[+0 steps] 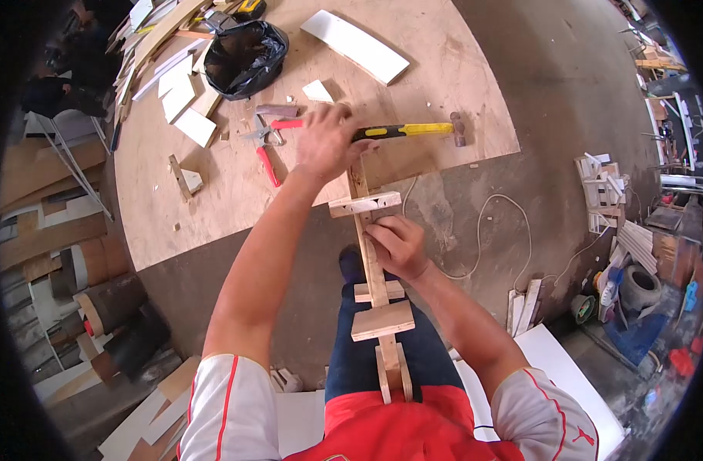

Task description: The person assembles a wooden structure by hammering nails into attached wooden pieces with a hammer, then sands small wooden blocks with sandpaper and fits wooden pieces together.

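Note:
My left hand (326,142) is at the table's front edge, its fingers curled around the handle end of a yellow and black hammer (413,130), whose head points right. A narrow wooden frame (375,280) with short cross pieces runs from the table edge down to my lap. My right hand (398,244) is closed in a pinch beside the frame, just below its white-edged cross piece (365,204); whatever the fingertips hold is too small to make out. Red-handled pliers (267,157) lie left of my left hand.
On the wooden table (236,207) are a black plastic bag (246,60), a white board (356,46), wood offcuts (194,127) and a small block with a strip. A cable (482,223) loops over the floor. Stacked wood pieces (601,192) stand at right.

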### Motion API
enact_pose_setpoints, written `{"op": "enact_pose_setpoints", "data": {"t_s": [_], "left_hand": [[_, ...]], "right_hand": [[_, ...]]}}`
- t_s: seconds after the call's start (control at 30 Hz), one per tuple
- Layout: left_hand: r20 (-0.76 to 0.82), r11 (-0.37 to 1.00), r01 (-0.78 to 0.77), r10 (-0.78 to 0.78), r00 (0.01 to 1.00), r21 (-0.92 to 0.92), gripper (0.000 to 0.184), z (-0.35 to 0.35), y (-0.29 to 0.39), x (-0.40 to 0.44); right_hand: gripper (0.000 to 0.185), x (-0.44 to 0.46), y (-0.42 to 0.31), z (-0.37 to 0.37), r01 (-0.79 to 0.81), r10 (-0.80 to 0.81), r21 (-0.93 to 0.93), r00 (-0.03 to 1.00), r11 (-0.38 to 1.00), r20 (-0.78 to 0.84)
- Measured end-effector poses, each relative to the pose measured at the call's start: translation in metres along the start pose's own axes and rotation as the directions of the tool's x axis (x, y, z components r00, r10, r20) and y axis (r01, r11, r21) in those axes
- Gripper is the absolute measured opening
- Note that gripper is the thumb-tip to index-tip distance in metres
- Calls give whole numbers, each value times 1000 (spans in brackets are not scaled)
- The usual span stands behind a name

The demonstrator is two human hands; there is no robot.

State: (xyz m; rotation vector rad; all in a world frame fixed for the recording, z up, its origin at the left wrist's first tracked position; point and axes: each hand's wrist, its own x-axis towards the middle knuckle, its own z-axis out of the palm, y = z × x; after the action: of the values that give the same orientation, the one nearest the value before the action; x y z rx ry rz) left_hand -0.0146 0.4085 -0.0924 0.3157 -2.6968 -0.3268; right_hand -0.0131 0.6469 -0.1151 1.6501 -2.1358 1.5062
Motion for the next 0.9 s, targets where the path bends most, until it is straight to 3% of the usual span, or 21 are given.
{"op": "enact_pose_setpoints", "data": {"t_s": [0.07,0.13,0.17,0.2,0.27,0.43,0.6,0.77,0.87,0.9], "left_hand": [[-184,986,87,-112,976,-140,37,-9,-13,-15],[-335,853,283,-448,829,-439,29,-26,-14,-54],[-323,716,320,-605,728,-621,22,-23,-15,-90],[-395,841,210,-436,808,-499,19,-41,-2,-112],[-283,892,-28,-112,953,-451,23,-63,38,-135],[-134,844,109,-209,969,-525,34,-22,90,-160],[-232,817,118,-295,927,-565,35,3,97,-162],[-248,838,92,-262,933,-538,33,8,95,-162],[-262,841,84,-260,929,-534,29,12,93,-164],[-265,836,94,-276,924,-541,27,12,94,-163]], "right_hand": [[22,-5,4,2,7,-7,13,1000,1000,-29],[22,-8,3,0,4,-3,3,999,1000,-36],[21,-9,3,0,3,-3,-3,999,1000,-39],[21,-11,3,0,12,-12,-14,999,1000,-37],[21,-15,3,0,30,-31,-35,999,999,-26],[22,-12,-1,-3,21,-22,-14,998,1000,-64],[23,-12,-1,-6,-2,1,-21,998,1000,-61],[24,-10,1,-12,12,-14,-53,999,999,-33],[36,-6,0,-26,-4,6,-55,999,999,49],[40,0,1,-32,-24,25,-79,1000,997,9]]}}
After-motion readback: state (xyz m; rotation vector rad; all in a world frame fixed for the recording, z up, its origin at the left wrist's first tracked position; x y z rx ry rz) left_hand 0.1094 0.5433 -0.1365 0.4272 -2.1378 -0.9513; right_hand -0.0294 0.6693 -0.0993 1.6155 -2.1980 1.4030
